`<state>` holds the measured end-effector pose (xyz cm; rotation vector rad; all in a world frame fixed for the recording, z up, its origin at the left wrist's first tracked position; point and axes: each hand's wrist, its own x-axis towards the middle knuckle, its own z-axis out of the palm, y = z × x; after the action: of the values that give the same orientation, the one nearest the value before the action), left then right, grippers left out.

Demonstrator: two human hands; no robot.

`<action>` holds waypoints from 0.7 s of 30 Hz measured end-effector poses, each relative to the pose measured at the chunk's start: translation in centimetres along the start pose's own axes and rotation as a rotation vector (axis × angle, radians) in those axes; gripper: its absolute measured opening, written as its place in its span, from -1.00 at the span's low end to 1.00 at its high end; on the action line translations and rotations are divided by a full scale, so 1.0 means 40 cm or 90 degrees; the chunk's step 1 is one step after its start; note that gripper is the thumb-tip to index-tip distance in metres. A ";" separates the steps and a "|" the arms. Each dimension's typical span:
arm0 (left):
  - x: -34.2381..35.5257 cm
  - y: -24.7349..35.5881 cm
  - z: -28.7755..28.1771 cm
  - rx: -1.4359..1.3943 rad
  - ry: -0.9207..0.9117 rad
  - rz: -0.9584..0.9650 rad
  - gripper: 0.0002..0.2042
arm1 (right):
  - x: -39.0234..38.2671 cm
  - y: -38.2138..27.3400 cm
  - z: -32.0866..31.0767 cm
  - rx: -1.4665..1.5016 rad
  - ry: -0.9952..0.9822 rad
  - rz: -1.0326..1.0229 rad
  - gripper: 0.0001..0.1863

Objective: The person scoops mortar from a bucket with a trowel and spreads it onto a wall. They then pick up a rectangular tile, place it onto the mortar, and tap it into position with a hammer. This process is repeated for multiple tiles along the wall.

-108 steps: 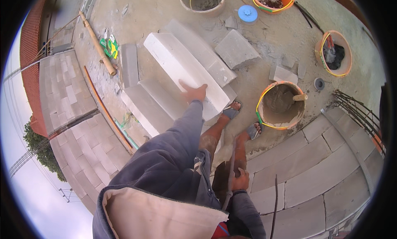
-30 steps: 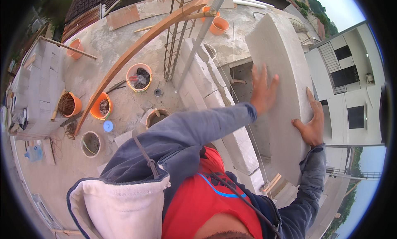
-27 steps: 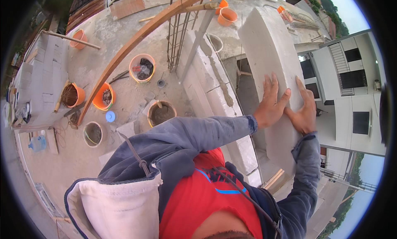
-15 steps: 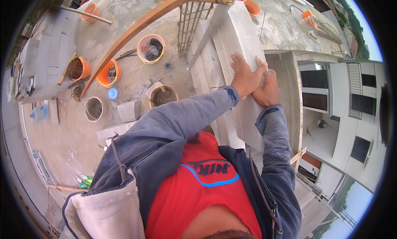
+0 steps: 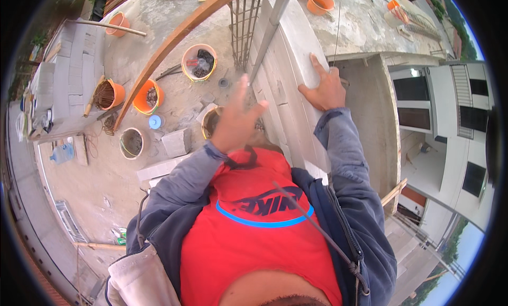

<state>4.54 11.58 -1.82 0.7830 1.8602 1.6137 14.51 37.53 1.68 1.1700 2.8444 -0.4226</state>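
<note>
My right hand [image 5: 324, 89] rests on the top of a pale grey block wall [image 5: 296, 39], thumb and fingers spread apart, near the wall's right edge. My left hand [image 5: 238, 120] is in the air left of the wall, over the floor, holding nothing. Its fingers are stretched out and slightly blurred. Behind that hand, a bucket of grey mortar [image 5: 207, 127] is partly hidden. Thin joints between the stacked blocks show along the wall's left face.
A metal pole [image 5: 271, 32] and a rebar cage [image 5: 244, 33] stand beside the wall's far part. A long wooden beam [image 5: 159, 53] crosses the upper left. Orange buckets [image 5: 148, 96] and a loose block [image 5: 177, 142] are on the floor. Right of the wall, there is a drop.
My left hand has left the block wall and swung left, its fingers opening out. My right hand has shifted slightly on the wall top and spread its fingers.
</note>
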 end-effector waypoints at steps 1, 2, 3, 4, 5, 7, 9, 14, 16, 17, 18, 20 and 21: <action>-0.027 -0.036 -0.047 -0.003 0.022 -0.068 -0.14 | 0.002 0.000 0.003 0.000 -0.002 0.001 0.04; -0.054 -0.068 -0.094 -0.005 0.046 -0.134 -0.16 | 0.002 0.002 0.004 -0.004 -0.004 0.001 0.04; -0.097 -0.097 -0.140 -0.004 0.083 -0.157 -0.17 | 0.004 0.001 0.004 -0.006 -0.007 -0.004 0.04; -0.137 -0.122 -0.183 -0.006 0.117 -0.175 -0.18 | 0.000 0.005 0.008 -0.011 -0.005 -0.006 0.04; -0.180 -0.134 -0.222 -0.008 0.150 -0.211 -0.19 | -0.005 0.016 0.017 -0.010 -0.008 -0.005 0.03; -0.234 -0.164 -0.283 -0.019 0.209 -0.263 -0.20 | -0.011 0.036 0.026 -0.021 -0.014 -0.006 0.00; -0.278 -0.200 -0.331 -0.021 0.266 -0.304 -0.20 | 0.018 0.032 0.031 -0.043 0.012 -0.016 0.00; -0.341 -0.257 -0.405 -0.040 0.271 -0.328 -0.19 | 0.024 0.025 0.024 -0.061 0.009 -0.027 -0.01; -0.377 -0.267 -0.414 -0.053 0.309 -0.354 -0.21 | 0.012 0.030 0.036 -0.082 0.010 -0.019 -0.01; -0.364 -0.298 -0.436 -0.063 0.305 -0.334 -0.21 | 0.031 0.027 0.026 -0.072 0.014 -0.023 -0.01; -0.363 -0.331 -0.465 -0.067 0.302 -0.322 -0.21 | 0.040 0.013 0.016 -0.057 0.009 -0.027 -0.01; -0.359 -0.338 -0.477 -0.075 0.287 -0.301 -0.22 | 0.019 0.018 0.031 -0.049 -0.003 -0.023 -0.01; -0.354 -0.329 -0.480 -0.080 0.289 -0.301 -0.24 | 0.023 0.019 0.031 -0.055 -0.001 -0.025 -0.01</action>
<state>-0.85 -13.13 -11.98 -0.0971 2.0160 1.6527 14.27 38.35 0.21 1.1001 2.8575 -0.2981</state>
